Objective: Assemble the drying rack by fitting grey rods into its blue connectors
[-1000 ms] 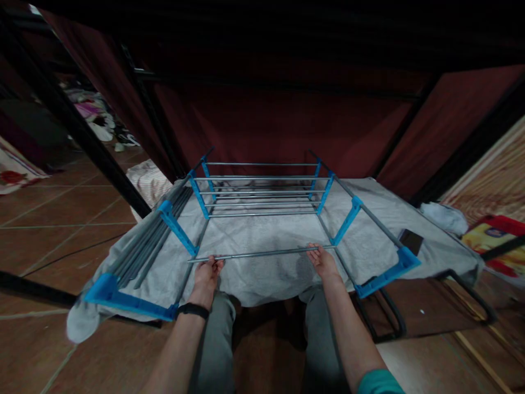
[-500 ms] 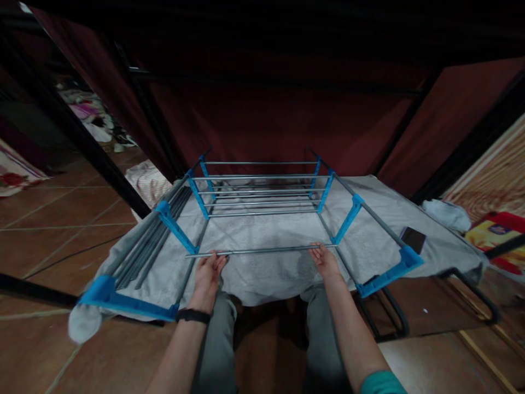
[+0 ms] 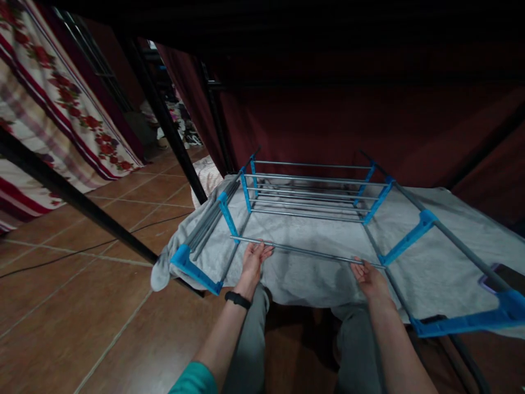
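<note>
A thin grey metal rod (image 3: 307,251) runs across a partly built rack of grey tubes and blue plastic brackets. My left hand (image 3: 253,262) pinches it near its left end, beside a blue bracket (image 3: 228,218). My right hand (image 3: 369,278) grips it close to its right end, next to another blue bracket (image 3: 408,238). The rod's left tip pokes past the left bracket; its right end meets the right bracket's foot, and I cannot tell whether it is seated. Several crossbars (image 3: 307,215) span the brackets at the far end. Loose grey tubes (image 3: 209,224) lie along the left side.
The rack lies on a grey cloth (image 3: 311,282) over a bed with black metal posts (image 3: 172,126). At the right edge rests a dark flat phone-like object (image 3: 511,278). A dark red curtain (image 3: 328,120) hangs behind. On the tiled floor at left runs a black cable (image 3: 94,249).
My view has swung left, so the rack appears further right. Both hands keep hold of the rod, whose right end now sits lower in view than its left.
</note>
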A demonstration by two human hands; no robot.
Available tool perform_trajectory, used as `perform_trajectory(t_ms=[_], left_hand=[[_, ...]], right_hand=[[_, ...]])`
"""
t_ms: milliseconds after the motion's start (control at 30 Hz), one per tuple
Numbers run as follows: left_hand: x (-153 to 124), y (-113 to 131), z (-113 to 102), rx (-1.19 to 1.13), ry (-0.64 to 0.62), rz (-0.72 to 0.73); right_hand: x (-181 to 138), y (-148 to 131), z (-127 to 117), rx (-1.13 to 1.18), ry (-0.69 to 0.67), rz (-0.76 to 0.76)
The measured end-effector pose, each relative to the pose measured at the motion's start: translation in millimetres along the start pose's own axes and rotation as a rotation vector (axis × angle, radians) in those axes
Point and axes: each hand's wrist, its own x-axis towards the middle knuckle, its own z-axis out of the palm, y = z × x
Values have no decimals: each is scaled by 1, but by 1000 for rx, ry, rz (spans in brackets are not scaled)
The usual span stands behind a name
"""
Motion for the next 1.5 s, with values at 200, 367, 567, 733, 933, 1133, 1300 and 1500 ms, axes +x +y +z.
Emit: perform_trajectory(t_ms=[200, 367, 567, 733, 933, 1133, 1300, 1500], left_hand=[[-4, 4, 12, -5, -35, 53], [-10, 10, 27, 24, -79, 81], [-19, 16, 47, 77, -125, 139], [-25, 13, 64, 78, -165, 157], [-33, 21, 76, 107, -172, 196], [-31, 49, 74, 133, -138, 305], [-31, 60, 75, 152, -138, 352], [-34, 46, 80, 190, -195, 362]], right_hand=[[2, 0, -2, -14, -23, 2], [-1, -1, -1, -4, -30, 13], [-6, -1, 1, -5, -60, 28], [-9, 1, 4, -8, -92, 48], [-7, 0, 3, 15, -40, 73], [-5, 1, 0, 32, 20, -33], [-4, 9, -1, -28, -99, -42], [-6, 19, -1, -188, -217, -46]])
